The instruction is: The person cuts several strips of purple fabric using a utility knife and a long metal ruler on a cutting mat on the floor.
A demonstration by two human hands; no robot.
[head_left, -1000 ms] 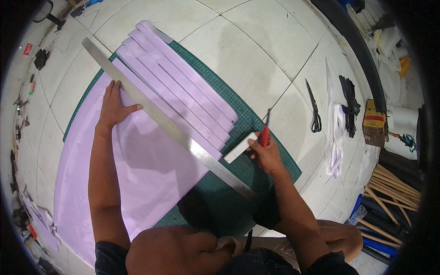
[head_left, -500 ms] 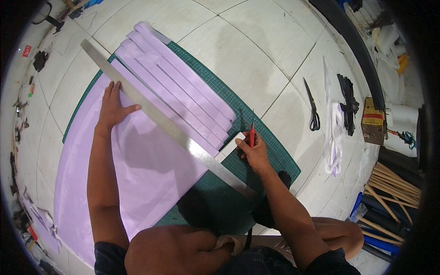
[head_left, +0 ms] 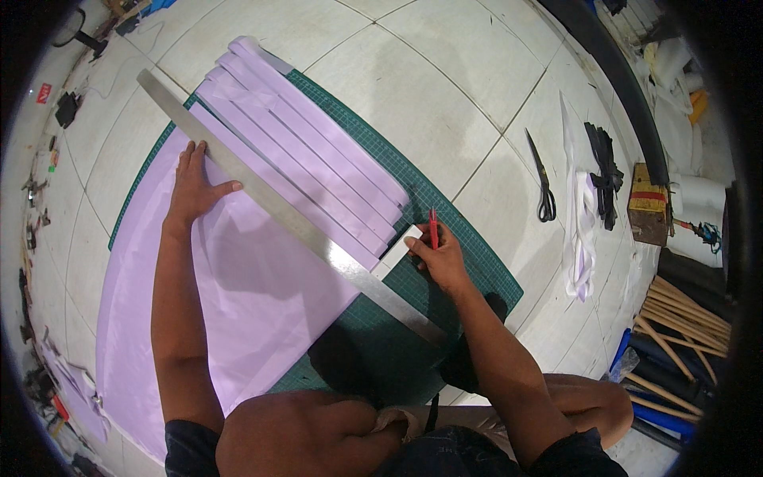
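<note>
My left hand [head_left: 193, 187] lies flat with thumb spread, its fingertips pressing a long metal ruler [head_left: 274, 203] onto lilac sheet material [head_left: 254, 278]. My right hand [head_left: 443, 258] is closed at the ruler's lower right part. Between its thumb and fingers is a white rectangular strip [head_left: 400, 250], whose other end meets the ruler's edge. The same hand also holds a slim red craft knife [head_left: 433, 229], pointing up and away. Several cut lilac strips [head_left: 318, 151] lie overlapped beyond the ruler. Beneath everything is a green cutting mat [head_left: 493, 274].
Black scissors [head_left: 544, 187] lie on the tiled floor to the right, beside white strips [head_left: 582, 238] and a black bundle [head_left: 604, 175]. Farther right are a small box [head_left: 648, 205] and several wooden rods [head_left: 687, 310]. My bent legs [head_left: 310, 433] border the mat's near side.
The red craft knife has tilted slightly in my right hand, and the white strip has shifted a little left. My left hand and the ruler are almost unmoved.
</note>
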